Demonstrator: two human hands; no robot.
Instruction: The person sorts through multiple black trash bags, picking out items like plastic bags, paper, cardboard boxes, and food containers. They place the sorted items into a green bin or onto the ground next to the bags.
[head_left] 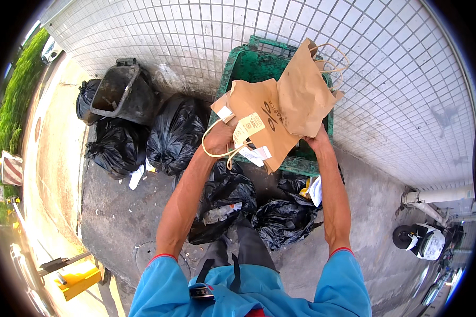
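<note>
Brown paper bags (264, 119) with twisted paper handles are bunched together over a green wheeled bin (241, 71), hiding much of its opening. Dark lettering and pale stickers mark the nearer bag. My left hand (218, 136) is closed on its left side, fingers partly hidden behind the paper and a loop of handle. Beneath the lower edge of the right-hand part, my right hand (317, 139) grips the paper, its fingertips mostly out of sight. White paper slips (256, 155) hang at the bag's lower edge.
Left of the bin sit several tied black garbage bags (177, 134) and a dirty black bin (119, 92). More black bags (285, 222) lie by my feet. A white tiled wall (386, 68) rises behind. A pipe (439, 195) and scooter (428, 240) are at right.
</note>
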